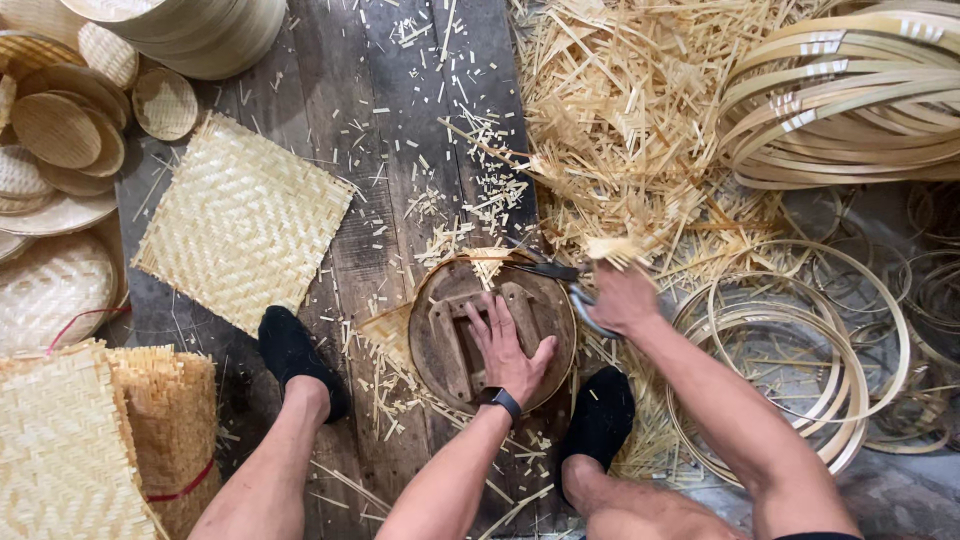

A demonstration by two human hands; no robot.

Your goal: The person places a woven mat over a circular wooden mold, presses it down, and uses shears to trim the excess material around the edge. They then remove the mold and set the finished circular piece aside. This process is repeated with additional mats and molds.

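Scissors (560,275) in right hand (620,298); left hand (508,350) presses one round mould (440,340)

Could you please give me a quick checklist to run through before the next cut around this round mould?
1. Left hand flat on the round wooden mould, pinning it: ok.
2. Right hand gripping the shears: ok.
3. Left fingers clear of the blades: ok, apart.
4. Woven mat edge lying in the blades: cannot tell.
5. Feet in black socks away from the cutting line: ok.
6. Floor by the mould free of offcuts: not ok, scraps everywhere.
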